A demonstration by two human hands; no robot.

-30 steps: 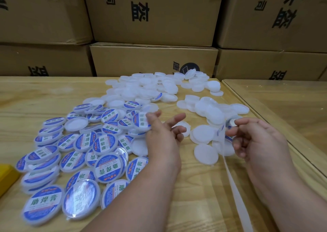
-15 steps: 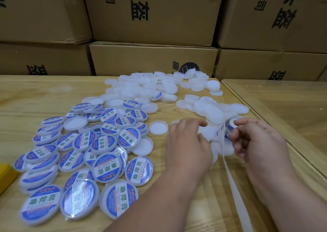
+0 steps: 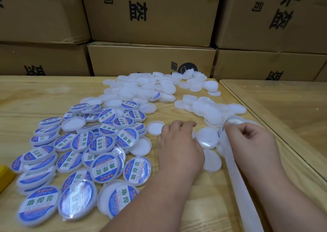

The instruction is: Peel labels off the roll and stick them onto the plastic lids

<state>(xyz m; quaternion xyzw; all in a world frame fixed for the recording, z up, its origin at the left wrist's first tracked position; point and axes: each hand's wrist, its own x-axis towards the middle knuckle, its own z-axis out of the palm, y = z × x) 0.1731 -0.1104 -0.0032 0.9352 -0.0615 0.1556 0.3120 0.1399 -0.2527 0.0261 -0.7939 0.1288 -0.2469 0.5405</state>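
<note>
My left hand (image 3: 178,143) holds a blank white lid (image 3: 207,137) by its left edge, just above the wooden table (image 3: 26,93). My right hand (image 3: 251,139) grips the label roll (image 3: 233,121), with a blue-edged label (image 3: 221,131) peeling at my fingertips beside the lid. The empty backing strip (image 3: 238,182) trails from the roll toward the near edge. Labelled blue-and-white lids (image 3: 104,161) lie heaped at the left. Blank lids (image 3: 146,88) are piled at the back and centre right.
Stacked cardboard boxes (image 3: 150,61) wall off the far side of the table. A second wooden table with a glass top (image 3: 292,107) adjoins on the right. A yellow object (image 3: 5,176) pokes in at the left edge.
My left hand moved right from the labelled pile to the blank lids and picked one up. My right hand stayed at the roll and shifted slightly toward the lid.
</note>
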